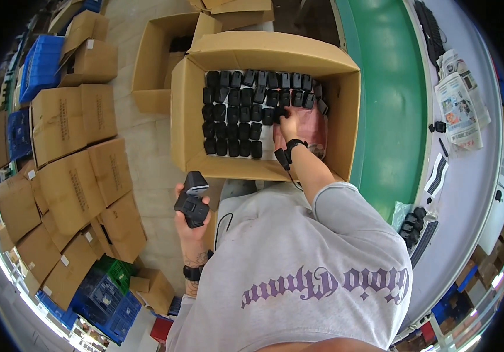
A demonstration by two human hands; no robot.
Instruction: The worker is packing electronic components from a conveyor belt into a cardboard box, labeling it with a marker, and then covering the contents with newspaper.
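Box (196, 117): we see black chargers (234, 111) packed upright in rows, saving space.
Right hand (290, 123): at one o'clock, fingers closed on one charger.
Left hand (188, 218): at nine o'clock, clasping spare chargers (192, 199), ready.

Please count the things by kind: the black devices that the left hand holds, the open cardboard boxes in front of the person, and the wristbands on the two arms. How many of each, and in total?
Black devices in left hand: 2
Open boxes: 2
Wristbands: 2
Total: 6
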